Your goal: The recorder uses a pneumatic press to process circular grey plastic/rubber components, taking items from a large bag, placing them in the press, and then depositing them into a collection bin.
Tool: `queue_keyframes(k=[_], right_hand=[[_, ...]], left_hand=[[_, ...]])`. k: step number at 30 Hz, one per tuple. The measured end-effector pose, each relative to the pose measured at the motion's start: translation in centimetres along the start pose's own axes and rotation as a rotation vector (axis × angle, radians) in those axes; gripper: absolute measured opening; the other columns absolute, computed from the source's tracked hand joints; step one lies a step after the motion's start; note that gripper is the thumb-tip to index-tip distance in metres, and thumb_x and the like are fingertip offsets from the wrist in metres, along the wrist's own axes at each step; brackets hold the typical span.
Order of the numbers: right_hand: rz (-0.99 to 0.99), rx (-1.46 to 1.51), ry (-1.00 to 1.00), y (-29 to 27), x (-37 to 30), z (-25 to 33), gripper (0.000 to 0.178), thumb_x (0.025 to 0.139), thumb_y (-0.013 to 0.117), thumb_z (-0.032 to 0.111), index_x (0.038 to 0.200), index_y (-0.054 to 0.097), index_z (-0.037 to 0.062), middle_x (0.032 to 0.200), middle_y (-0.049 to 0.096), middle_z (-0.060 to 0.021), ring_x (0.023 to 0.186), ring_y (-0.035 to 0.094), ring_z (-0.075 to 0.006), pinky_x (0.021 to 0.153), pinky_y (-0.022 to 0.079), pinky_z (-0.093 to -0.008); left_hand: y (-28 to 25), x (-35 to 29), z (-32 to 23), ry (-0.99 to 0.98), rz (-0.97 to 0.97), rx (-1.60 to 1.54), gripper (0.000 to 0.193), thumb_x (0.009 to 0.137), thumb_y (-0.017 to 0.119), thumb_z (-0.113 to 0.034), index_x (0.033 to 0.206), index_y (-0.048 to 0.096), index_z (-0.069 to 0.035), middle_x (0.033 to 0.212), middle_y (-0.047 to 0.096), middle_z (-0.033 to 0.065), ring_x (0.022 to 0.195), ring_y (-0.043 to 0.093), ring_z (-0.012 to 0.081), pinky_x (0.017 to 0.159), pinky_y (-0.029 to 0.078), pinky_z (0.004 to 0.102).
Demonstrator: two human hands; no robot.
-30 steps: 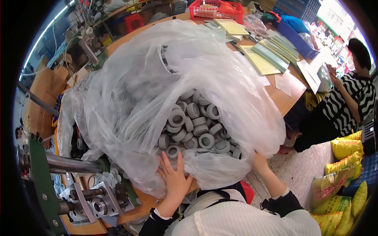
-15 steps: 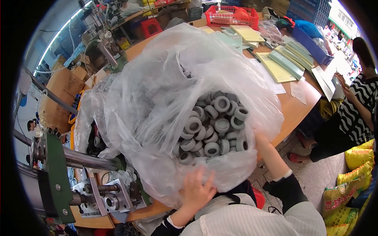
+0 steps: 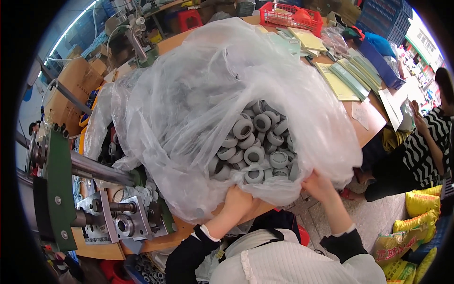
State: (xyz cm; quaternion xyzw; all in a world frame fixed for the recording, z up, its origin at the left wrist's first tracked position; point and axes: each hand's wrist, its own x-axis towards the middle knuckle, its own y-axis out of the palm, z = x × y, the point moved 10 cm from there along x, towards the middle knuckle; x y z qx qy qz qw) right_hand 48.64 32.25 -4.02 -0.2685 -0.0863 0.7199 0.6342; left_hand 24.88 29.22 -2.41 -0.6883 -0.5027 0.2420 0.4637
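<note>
A large clear plastic bag (image 3: pixel 175 99) spreads over the table, its mouth facing me. Inside it lies a heap of small grey ring-shaped wheels or caps (image 3: pixel 254 155), some showing a hollow side and some a flat printed face. My left hand (image 3: pixel 238 201) is closed on the near rim of the bag, its fingertips tucked behind the plastic. Farther right, my right hand (image 3: pixel 317 184) pinches the bag's edge. The near edge of the plastic stretches between both hands, just in front of the heap.
At left stands a green-and-steel machine (image 3: pixel 59 189) with a metal fixture (image 3: pixel 125 222). Notebooks (image 3: pixel 340 78), a red basket (image 3: pixel 291 19) and a blue bin (image 3: pixel 380 61) lie on the far table (image 3: pixel 371 135). A person in striped clothing (image 3: pixel 423 151) is at right, near yellow sacks (image 3: pixel 421 210).
My left hand has gone from spread and blurred to closed on the bag's near rim. My right hand has come lower and now shows pinching the edge. The bag's right side bulges farther right.
</note>
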Motion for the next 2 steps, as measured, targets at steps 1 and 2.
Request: queue_keyframes(k=[1, 2], right_hand=[[-0.01, -0.929, -0.295, 2.3, 0.5, 2.8, 0.037, 0.09, 0.051, 0.03, 0.117, 0.055, 0.0058, 0.123, 0.055, -0.0162, 0.115, 0.051, -0.0298, 0.1, 0.038, -0.0442], [-0.354, -1.012, -0.383, 1.1, -1.0, 9.2, 0.047, 0.087, 0.053, 0.039, 0.128, 0.048, 0.0154, 0.127, 0.052, -0.0177, 0.119, 0.046, -0.0368, 0.107, 0.028, -0.0482]], left_hand=[[-1.5, 0.4, -1.0, 0.128, -0.18, 0.071, 0.043, 0.073, 0.063, -0.033, 0.108, 0.061, -0.009, 0.103, 0.063, 0.0146, 0.093, 0.06, 0.0325, 0.078, 0.047, 0.0464], [-1.7, 0.2, -0.5, 0.111, -0.19, 0.083, 0.043, 0.073, 0.063, -0.033, 0.108, 0.061, -0.009, 0.103, 0.063, 0.0146, 0.093, 0.06, 0.0325, 0.078, 0.047, 0.0464]])
